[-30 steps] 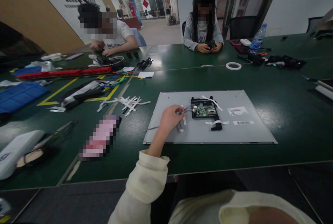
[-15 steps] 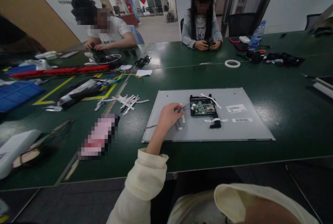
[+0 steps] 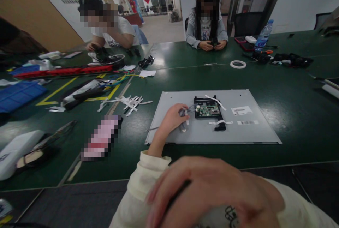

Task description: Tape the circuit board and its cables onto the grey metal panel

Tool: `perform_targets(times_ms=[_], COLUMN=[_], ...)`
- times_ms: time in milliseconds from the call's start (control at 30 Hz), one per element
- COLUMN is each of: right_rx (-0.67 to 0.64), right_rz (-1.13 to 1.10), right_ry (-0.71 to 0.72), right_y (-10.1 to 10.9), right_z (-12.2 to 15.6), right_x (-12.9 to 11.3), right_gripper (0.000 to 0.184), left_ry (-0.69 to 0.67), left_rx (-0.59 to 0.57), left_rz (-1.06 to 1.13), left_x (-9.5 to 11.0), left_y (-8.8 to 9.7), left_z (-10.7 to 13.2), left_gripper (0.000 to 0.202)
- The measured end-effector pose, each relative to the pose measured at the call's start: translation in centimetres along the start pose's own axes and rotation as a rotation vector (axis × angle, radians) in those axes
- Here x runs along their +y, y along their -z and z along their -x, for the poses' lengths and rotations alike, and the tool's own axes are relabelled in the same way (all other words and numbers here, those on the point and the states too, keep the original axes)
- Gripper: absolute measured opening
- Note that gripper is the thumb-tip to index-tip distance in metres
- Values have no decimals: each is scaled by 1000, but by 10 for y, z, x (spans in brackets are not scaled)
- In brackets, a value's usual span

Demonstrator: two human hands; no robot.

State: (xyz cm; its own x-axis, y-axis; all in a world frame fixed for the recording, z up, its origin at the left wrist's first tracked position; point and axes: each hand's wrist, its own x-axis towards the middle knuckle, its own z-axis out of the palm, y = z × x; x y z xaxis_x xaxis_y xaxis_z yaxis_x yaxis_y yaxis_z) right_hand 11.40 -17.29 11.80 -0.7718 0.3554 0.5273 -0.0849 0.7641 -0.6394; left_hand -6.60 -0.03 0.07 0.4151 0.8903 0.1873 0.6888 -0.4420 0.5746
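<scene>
A grey flat panel lies on the table with a green circuit board in a black bracket on it. Thin grey cables run from the board's left side. Over the panel's left half, my left hand pinches these cables with thumb and fingers. White tape strips cross the bracket. Close to the camera, in front of my chest, my right hand is large and blurred, its curved fingers apart and nothing visible in them. It touches neither panel nor cables.
Loose tape strips and a pixelated phone lie left of the panel. Beyond it are a tape roll and a water bottle. Two people sit across the table. A blue tray stands far left.
My right hand has risen into view at the bottom, near the camera. My left hand stays at the cables with its fingers slightly shifted. The person at far left has raised a hand toward the head.
</scene>
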Motion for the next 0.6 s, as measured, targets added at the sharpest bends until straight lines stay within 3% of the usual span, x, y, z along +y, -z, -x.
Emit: perform_targets(times_ms=[133,300,467,600], right_rx=[58,-174,-248,-223], right_rz=[346,642,676,692], right_ry=[-245,-281,-297,-319], right_y=[-5,-3,-4,-7], right_z=[8,46,58,57], right_x=[55,117,133,132], right_gripper=[30,41,52,49], left_ry=[-33,-53,-140,-104], left_rx=[-68,-114,-161,-204], left_rz=[35,10,-77,-85], left_x=[3,-2,-16,-14], left_y=[4,5,1,2], left_z=[1,3,7,7], left_gripper=[63,71,76,74])
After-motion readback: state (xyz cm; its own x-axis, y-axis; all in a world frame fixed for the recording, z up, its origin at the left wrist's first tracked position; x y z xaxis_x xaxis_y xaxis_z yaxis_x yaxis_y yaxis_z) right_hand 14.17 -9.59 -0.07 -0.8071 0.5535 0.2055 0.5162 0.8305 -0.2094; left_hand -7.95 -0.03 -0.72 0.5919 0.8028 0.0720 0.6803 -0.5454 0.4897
